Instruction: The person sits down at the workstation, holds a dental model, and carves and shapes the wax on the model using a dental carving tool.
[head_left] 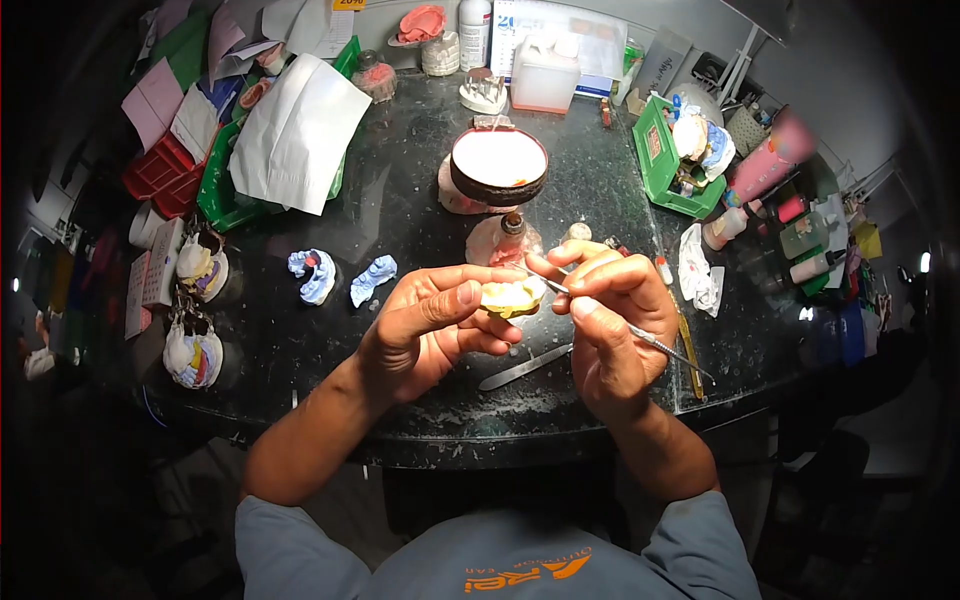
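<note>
Above the front of the dark bench, my left hand point(415, 325) is closed on a small yellow-and-white dental cast point(514, 297), gripped between thumb and fingers. My right hand point(630, 325) pinches a thin metal dental carver point(652, 342) like a pen. The carver's front end meets or lies very near the cast's right side; exact contact is hard to make out. Its hooked rear end points down to the right. Below the hands a flat metal spatula point(525, 367) lies on the bench. Just behind them stands a glass burner bottle point(512, 226) with a dark neck.
A round white-topped dish point(499, 158) stands behind the burner. Two blue dental pieces point(314, 279) lie left of my hands, with mounted dental models point(194, 352) farther left. Green trays point(655, 165) flank the bench. A crumpled tissue point(694, 268) lies right, a plastic jug point(545, 75) behind.
</note>
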